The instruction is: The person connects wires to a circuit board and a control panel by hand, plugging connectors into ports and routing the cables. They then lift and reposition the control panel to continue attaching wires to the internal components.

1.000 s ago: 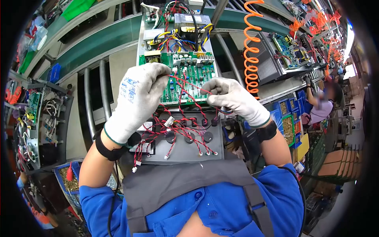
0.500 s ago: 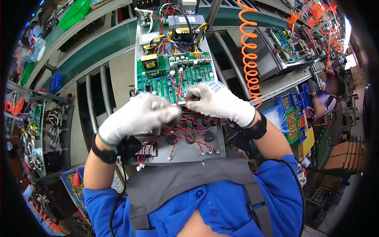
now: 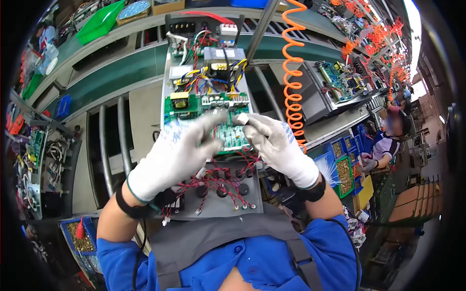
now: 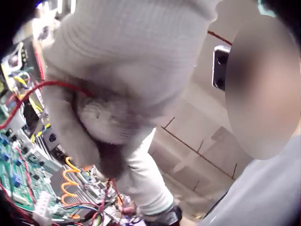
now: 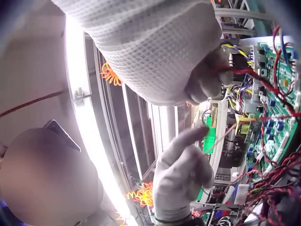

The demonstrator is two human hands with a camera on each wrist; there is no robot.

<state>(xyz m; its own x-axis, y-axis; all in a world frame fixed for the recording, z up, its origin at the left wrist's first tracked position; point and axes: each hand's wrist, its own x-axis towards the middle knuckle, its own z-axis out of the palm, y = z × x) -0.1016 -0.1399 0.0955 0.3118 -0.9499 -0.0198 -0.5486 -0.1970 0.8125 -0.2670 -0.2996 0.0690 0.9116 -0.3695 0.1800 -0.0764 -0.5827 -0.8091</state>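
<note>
My gloved right hand [image 3: 281,148] pinches a small white connector [image 3: 241,118] above the green circuit board [image 3: 233,138]. A red-and-black twisted wire [image 5: 256,75] runs into its fingers in the right wrist view. Level with it on the left, my gloved left hand [image 3: 177,148] is over the board's near edge, fingers bent. In the left wrist view a thin red wire [image 4: 51,83] passes into those curled fingers. Below both hands, a bundle of twisted red wires [image 3: 218,182] with white plugs lies over a grey panel [image 3: 233,207].
A transformer [image 3: 223,58] and coloured wires sit behind the board. An orange coiled hose [image 3: 293,92] hangs at right, before another opened unit [image 3: 315,97]. Blue bins of small parts [image 3: 343,174] stand right, another bin [image 3: 80,237] left. A person [image 3: 388,145] works farther right.
One second ago a red wire was stretched between both hands. They dropped lower over the near wires, then rose over the board again, a white connector now showing at the right fingertips.
</note>
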